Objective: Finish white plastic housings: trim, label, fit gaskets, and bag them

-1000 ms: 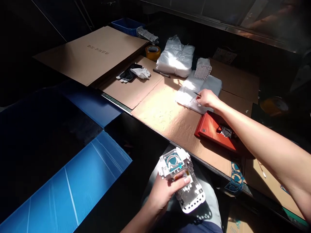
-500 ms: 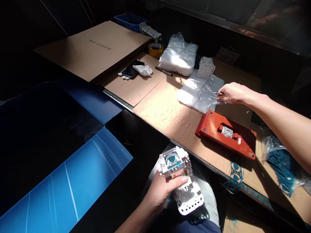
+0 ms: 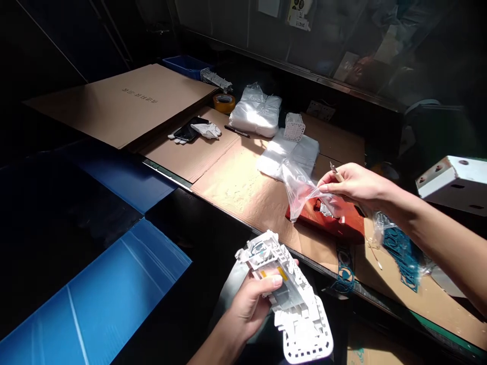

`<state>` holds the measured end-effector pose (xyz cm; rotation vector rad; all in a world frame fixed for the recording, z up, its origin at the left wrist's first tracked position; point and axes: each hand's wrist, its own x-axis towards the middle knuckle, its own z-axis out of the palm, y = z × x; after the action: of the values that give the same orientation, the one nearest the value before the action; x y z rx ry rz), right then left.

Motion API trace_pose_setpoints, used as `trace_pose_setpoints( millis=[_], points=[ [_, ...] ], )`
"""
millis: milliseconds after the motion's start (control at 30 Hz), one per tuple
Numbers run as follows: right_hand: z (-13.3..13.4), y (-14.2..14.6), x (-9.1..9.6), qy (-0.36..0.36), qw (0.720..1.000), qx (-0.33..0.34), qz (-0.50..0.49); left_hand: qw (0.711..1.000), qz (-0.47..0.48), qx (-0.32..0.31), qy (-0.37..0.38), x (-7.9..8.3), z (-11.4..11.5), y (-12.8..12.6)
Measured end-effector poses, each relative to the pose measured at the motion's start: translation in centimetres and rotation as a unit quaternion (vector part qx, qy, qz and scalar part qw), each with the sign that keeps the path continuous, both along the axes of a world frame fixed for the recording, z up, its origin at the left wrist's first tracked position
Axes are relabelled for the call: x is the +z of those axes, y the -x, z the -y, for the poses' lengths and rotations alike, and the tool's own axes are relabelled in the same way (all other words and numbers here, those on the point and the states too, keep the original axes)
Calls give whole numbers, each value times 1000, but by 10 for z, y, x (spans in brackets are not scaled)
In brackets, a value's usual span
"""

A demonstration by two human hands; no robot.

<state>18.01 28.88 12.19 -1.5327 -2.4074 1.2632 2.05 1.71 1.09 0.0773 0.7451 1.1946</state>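
My left hand [image 3: 249,299] grips a white moulded plastic housing [image 3: 300,304] over my lap, with the thumb across its middle. The housing is tilted, with two small yellow strips near the thumb and a blue-and-white fan-shaped part at its upper end. Over the bench, my right hand [image 3: 352,182] pinches a clear plastic bag [image 3: 294,187] that hangs down from the fingers. A slim pointed tool [image 3: 335,171] sticks up from the same hand; its exact kind is unclear. Behind the bag lies a red block [image 3: 342,223], partly covered by it, with a small whitish part in its recess.
Further back are a flat stack of bags [image 3: 272,159] with a white plastic part [image 3: 294,126] on it, a bundle of bags [image 3: 254,111], yellow tape [image 3: 224,103], a phone and white gloves [image 3: 207,131]. Blue cut-out sheets [image 3: 401,258] lie right. A blue box [image 3: 152,263] stands left.
My right hand has lifted a bag off the stack and brought it nearer, over the red block. My left hand has turned the housing so its lower end swings right. The view has tilted up.
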Motion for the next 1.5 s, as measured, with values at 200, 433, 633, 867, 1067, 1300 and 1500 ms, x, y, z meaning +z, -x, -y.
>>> trace_pose_setpoints(
  millis=[200, 433, 633, 867, 1067, 1300, 1500],
  points=[
    [90, -10, -28, 114, 981, -69, -138, 998, 30, 29, -44, -4, -6, -25],
    [151, -28, -61, -34, 994, 6, -100, 990, -91, 111, -13, 0, -1, -22],
    [173, -49, -81, 36, 992, -45, -115, 983, -121, 123, -57, 4, 8, 10],
    [219, -50, -89, 133, 948, -216, -190, 990, -121, -61, -35, -10, 31, 20],
    [264, -41, -94, 133, 915, -306, -225, 991, -68, -106, -38, -12, 44, -25],
    [291, -69, -104, 67, 932, -305, -186, 993, -79, -82, -7, -21, 48, -45],
    [290, -89, -115, 87, 886, -393, -228, 994, -70, -59, 52, -27, 43, -47]
  ],
)
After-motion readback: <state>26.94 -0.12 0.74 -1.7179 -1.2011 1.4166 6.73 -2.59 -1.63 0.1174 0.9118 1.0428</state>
